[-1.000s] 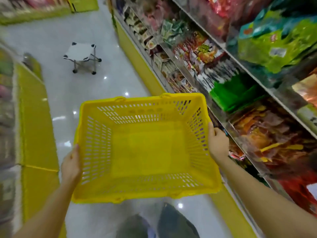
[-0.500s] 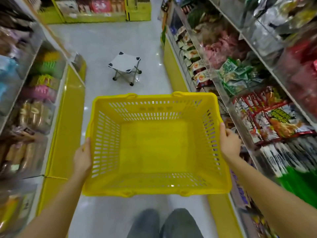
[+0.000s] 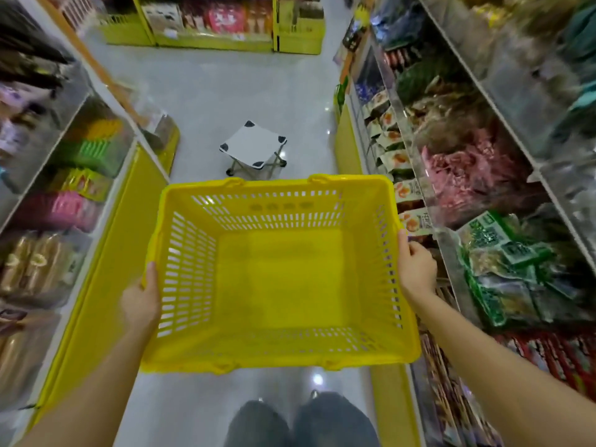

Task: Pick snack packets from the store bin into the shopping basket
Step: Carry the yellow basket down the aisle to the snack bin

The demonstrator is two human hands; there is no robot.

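I hold an empty yellow plastic shopping basket (image 3: 361,351) in front of me over the aisle floor. My left hand (image 3: 142,301) grips its left rim, thumb on the rim's top. My right hand (image 3: 416,266) grips the right rim, fingers curled over the outside. Clear store bins on the right shelves hold snack packets: green packets (image 3: 503,272) beside my right hand, pink ones (image 3: 464,169) farther along, orange-printed packets (image 3: 412,221) on a lower shelf just past the basket's right corner.
A small white folding stool (image 3: 253,146) stands in the aisle just beyond the basket. Yellow-based shelves (image 3: 96,285) with packaged goods line the left side. More shelving (image 3: 225,24) closes the aisle's far end. My legs (image 3: 300,424) are below the basket.
The view has swung left from the right-hand shelves to look straight down the aisle. Both hands keep the same hold on the basket; the stool now lies just beyond its far rim.
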